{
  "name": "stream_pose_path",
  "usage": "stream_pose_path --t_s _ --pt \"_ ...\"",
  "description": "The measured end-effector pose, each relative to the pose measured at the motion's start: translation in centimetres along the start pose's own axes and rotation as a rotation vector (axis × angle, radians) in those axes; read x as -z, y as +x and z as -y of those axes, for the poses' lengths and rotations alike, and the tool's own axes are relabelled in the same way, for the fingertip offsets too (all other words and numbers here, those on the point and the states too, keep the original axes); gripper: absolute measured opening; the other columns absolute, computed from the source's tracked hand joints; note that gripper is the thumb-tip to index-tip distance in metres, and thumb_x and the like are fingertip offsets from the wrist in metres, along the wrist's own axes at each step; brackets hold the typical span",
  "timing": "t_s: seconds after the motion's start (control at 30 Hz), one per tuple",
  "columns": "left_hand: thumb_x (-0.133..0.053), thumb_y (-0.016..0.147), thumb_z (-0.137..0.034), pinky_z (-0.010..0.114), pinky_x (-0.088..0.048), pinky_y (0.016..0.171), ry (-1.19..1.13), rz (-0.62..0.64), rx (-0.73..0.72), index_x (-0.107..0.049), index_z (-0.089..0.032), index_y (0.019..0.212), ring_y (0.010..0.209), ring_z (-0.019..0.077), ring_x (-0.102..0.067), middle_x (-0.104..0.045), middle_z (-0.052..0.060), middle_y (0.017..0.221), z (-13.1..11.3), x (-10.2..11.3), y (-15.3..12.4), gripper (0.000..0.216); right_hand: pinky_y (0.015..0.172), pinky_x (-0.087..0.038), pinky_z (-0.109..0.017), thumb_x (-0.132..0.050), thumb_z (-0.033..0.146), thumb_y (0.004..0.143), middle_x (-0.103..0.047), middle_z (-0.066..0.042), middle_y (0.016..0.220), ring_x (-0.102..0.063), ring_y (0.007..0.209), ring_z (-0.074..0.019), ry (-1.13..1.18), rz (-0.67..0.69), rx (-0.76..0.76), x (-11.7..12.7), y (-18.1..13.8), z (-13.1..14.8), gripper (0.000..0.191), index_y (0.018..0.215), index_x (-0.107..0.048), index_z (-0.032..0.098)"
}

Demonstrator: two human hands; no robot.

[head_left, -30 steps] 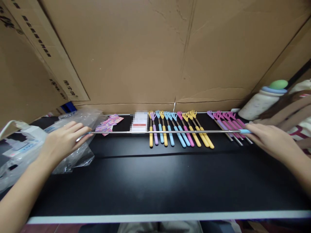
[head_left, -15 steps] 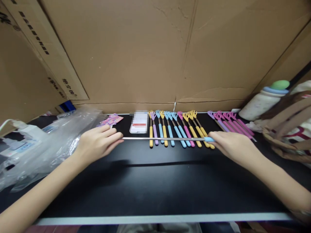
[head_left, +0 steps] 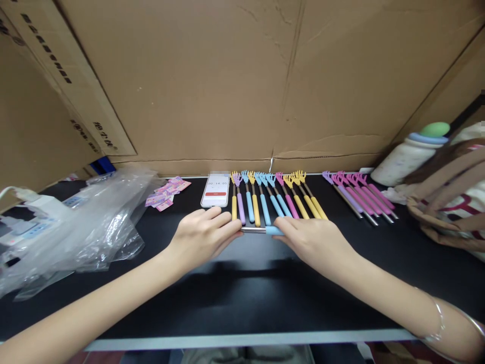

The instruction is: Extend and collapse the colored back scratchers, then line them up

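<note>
Improvised bench for small-goods sorting or packing work. Evidence: flat black tabletop (head_left: 242,298) walled by brown corrugated cardboard sheets (head_left: 227,76); 2 sorted rows of colour-handled metal back scratchers (head_left: 265,205); heap of clear plastic bags (head_left: 94,222); white smartphone showing a timer (head_left: 215,191); white power strip (head_left: 38,210).

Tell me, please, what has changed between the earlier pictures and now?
The left hand moved right and the right hand moved left, both gripping the telescopic scratcher all along and pushing it together. Its long steel rod has collapsed to a short stub beside the blue handle. The row of coloured scratchers, the pink group, the phone and the plastic bag lie as before.
</note>
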State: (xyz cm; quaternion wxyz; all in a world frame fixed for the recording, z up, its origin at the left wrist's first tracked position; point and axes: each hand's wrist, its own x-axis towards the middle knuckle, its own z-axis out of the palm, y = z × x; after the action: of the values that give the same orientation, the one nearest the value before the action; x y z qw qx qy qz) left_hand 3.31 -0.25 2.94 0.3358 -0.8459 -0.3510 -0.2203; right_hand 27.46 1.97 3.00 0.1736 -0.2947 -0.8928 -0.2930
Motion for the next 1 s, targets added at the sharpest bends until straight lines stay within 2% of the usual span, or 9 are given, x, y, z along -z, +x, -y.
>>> stream_pose_path --t_s 0.13,0.27,0.63,0.73,0.87,1.0 --pt "-0.046 0.093 -0.030 0.029 -0.030 0.052 -0.015 0.005 -0.014 -0.057 -0.021 0.076 0.061 0.0151 -0.050 -0.055 -0.001 0.059 -0.2 -0.5 -0.1 0.022 0.046 -0.014 -0.027 -0.036 0.028 0.097 -0.061 0.001 0.059 -0.052 0.045 -0.0113 0.057 0.041 0.007 -0.1 -0.1 0.1 0.025 0.087 -0.057 0.019" --pt "-0.048 0.092 -0.031 0.029 -0.029 0.052 -0.013 -0.005 -0.045 -0.058 -0.021 0.075 0.061 0.0146 -0.050 -0.054 -0.001 0.058 -0.4 -0.5 0.2 0.023 0.046 -0.013 -0.028 -0.037 0.027 0.096 -0.062 0.002 0.062 -0.051 0.044 -0.0104 0.113 0.069 0.027 -0.6 0.1 0.9 0.023 0.091 -0.058 0.020" --pt "-0.047 0.093 -0.032 0.029 -0.030 0.054 0.003 0.073 -0.086 -0.056 -0.021 0.075 0.060 0.0140 -0.051 -0.055 -0.002 0.060 0.3 -0.2 -0.3 0.023 0.049 -0.014 -0.028 -0.036 0.032 0.097 -0.059 0.002 0.058 -0.048 0.044 -0.0099 0.059 0.040 0.077 -1.4 0.0 -0.1 0.031 0.078 -0.058 0.020" --pt "-0.044 0.094 -0.032 0.028 -0.029 0.053 0.053 0.079 -0.095 -0.059 -0.023 0.075 0.061 0.0136 -0.052 -0.056 -0.002 0.061 2.2 0.3 -1.0 0.026 0.050 -0.017 -0.027 -0.036 0.031 0.097 -0.059 0.003 0.058 -0.048 0.046 -0.0094 -0.018 0.012 0.067 -1.3 -0.9 -2.2 0.033 0.075 -0.058 0.020" --pt "-0.048 0.093 -0.032 0.028 -0.030 0.055 0.226 0.096 -0.081 -0.061 -0.024 0.079 0.064 0.0149 -0.055 -0.060 -0.002 0.063 6.0 0.9 -2.8 0.021 0.051 -0.022 -0.027 -0.032 0.032 0.098 -0.058 0.001 0.057 -0.051 0.051 -0.0111 -0.145 0.007 0.066 -1.2 -3.3 -7.0 0.039 0.071 -0.057 0.020" --pt "-0.048 0.093 -0.034 0.026 -0.034 0.058 0.303 0.147 -0.067 -0.062 -0.025 0.083 0.072 0.0148 -0.058 -0.066 -0.002 0.074 8.9 1.6 -4.7 0.020 0.054 -0.027 -0.027 -0.034 0.038 0.097 -0.064 -0.002 0.066 -0.055 0.059 -0.0128 -0.255 0.140 -0.021 -1.3 -6.4 -11.8 0.038 0.075 -0.060 0.020"
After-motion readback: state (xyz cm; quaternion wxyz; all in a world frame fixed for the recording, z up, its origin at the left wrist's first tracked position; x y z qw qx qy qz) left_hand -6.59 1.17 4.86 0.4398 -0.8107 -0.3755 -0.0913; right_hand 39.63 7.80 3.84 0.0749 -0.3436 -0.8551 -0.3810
